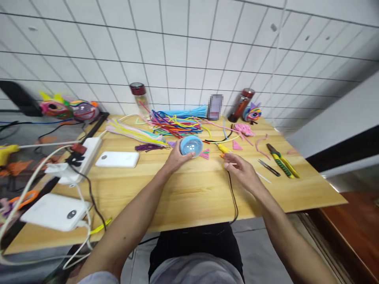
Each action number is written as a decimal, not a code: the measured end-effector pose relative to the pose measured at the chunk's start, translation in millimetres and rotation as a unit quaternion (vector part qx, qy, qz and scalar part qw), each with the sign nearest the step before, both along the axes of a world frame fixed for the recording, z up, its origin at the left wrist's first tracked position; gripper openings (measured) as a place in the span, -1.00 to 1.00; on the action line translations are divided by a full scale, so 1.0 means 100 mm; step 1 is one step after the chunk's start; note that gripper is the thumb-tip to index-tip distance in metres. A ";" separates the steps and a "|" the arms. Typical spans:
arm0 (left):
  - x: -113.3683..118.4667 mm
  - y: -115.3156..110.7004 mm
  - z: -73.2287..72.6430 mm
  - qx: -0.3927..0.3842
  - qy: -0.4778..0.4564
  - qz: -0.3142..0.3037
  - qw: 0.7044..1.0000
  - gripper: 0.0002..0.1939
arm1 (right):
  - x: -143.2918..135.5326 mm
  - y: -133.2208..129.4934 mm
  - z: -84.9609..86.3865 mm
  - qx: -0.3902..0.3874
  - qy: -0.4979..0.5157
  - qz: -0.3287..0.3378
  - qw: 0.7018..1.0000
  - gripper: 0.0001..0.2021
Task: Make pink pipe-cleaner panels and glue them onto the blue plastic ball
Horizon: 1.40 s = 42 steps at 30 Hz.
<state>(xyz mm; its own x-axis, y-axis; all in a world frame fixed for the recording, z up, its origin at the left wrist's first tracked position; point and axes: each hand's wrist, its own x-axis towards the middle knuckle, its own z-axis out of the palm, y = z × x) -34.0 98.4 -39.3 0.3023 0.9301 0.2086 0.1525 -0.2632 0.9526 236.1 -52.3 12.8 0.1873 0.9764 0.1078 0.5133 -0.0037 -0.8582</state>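
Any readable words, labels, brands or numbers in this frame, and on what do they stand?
None can be read.
Blurred box by the wall: pixelated, its print is unreadable.
Two white power banks: each has a round mark, no legible text.
Two bottles: no label legible.
Clear blue dome in the left hand: only light reflections.

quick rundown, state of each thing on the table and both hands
left hand: closed around the clear blue ball
clear blue ball: held, resting on the table
right hand: fingers loosely curled, pinching something thin, too small to tell
glue gun: lying flat, black cord attached
pliers: lying flat, handles together
pipe cleaners: loose heap
left bottle: upright, capped
right bottle: leaning, capped
power strip: plugs inserted
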 end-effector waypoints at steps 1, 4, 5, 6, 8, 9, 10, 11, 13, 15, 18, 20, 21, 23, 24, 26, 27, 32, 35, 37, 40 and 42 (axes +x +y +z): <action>0.00 0.00 0.01 0.003 -0.001 -0.005 1.000 -0.09 | -0.10 0.10 0.03 0.012 -0.034 0.021 0.999 -0.51; 0.00 -0.02 0.03 0.016 0.001 -0.020 1.000 -0.11 | -0.39 0.44 0.10 0.060 -0.128 0.074 0.987 -0.47; -0.01 -0.03 0.04 0.017 0.004 -0.023 1.000 -0.11 | -0.47 0.54 0.09 0.084 -0.156 0.085 0.981 -0.48; -0.01 -0.04 0.05 0.018 0.003 -0.027 0.999 -0.11 | -0.53 0.64 0.07 0.109 -0.179 0.091 0.974 -0.49; -0.02 -0.05 0.07 0.015 0.001 -0.037 0.999 -0.11 | -0.61 0.78 0.01 0.157 -0.211 0.083 0.961 -0.53; -0.02 -0.05 0.07 0.012 -0.001 -0.041 0.999 -0.11 | -0.63 0.81 -0.03 0.174 -0.223 0.072 0.957 -0.54; -0.02 -0.05 0.07 0.010 -0.004 -0.042 0.999 -0.11 | -0.65 0.83 -0.07 0.182 -0.235 0.061 0.953 -0.55; -0.02 -0.05 0.07 0.009 -0.007 -0.042 0.999 -0.11 | -0.65 0.83 -0.10 0.182 -0.248 0.053 0.950 -0.54; -0.02 -0.04 0.06 0.013 -0.009 -0.039 0.999 -0.12 | -0.67 0.80 -0.13 0.158 -0.274 0.056 0.947 -0.51; -0.02 -0.02 0.05 0.018 -0.004 -0.040 0.999 -0.12 | -0.70 0.75 -0.12 0.114 -0.299 0.079 0.944 -0.45; -0.02 0.00 0.03 0.024 0.003 -0.050 0.998 -0.11 | -0.77 0.70 -0.05 0.053 -0.341 0.101 0.933 -0.38; -0.03 0.01 0.02 0.024 0.006 -0.053 0.998 -0.10 | -0.83 0.69 0.01 0.021 -0.367 0.108 0.923 -0.36; -0.03 0.02 0.01 0.023 0.008 -0.054 0.998 -0.10 | -0.85 0.69 0.05 0.007 -0.378 0.115 0.919 -0.35; -0.03 0.02 0.01 0.018 0.014 -0.056 0.998 -0.10 | -0.89 0.68 0.10 -0.018 -0.393 0.129 0.910 -0.33; -0.04 0.02 0.01 0.017 0.015 -0.056 0.998 -0.10 | -0.90 0.68 0.13 -0.029 -0.400 0.133 0.906 -0.32; -0.04 0.01 0.02 0.014 0.014 -0.059 0.998 -0.09 | -0.92 0.67 0.16 -0.046 -0.414 0.135 0.899 -0.30; -0.04 0.01 0.02 0.012 0.011 -0.061 0.998 -0.08 | -0.92 0.67 0.16 -0.054 -0.420 0.135 0.896 -0.29; -0.04 -0.01 0.04 0.006 0.002 -0.067 0.998 -0.05 | -0.89 0.63 0.14 -0.072 -0.428 0.147 0.889 -0.26; -0.04 -0.01 0.06 0.005 0.007 -0.067 0.998 -0.07 | -0.86 0.57 0.09 -0.071 -0.428 0.157 0.887 -0.23; -0.05 0.00 0.06 0.003 0.009 -0.068 0.998 -0.08 | -0.85 0.53 0.07 -0.068 -0.432 0.161 0.885 -0.23; -0.05 0.00 0.06 0.000 0.009 -0.065 0.998 -0.08 | -0.87 0.48 0.08 -0.067 -0.443 0.165 0.879 -0.23; -0.06 0.00 0.06 -0.001 0.012 -0.059 0.998 -0.09 | -0.90 0.45 0.11 -0.074 -0.453 0.166 0.873 -0.23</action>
<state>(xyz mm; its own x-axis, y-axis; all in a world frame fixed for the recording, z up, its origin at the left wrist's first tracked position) -39.7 98.6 -33.2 0.4151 0.8879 0.1982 0.1434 -0.2790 0.9495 146.0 -7.1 23.7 -0.2048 0.9765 -0.0677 0.9749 0.1973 -0.1030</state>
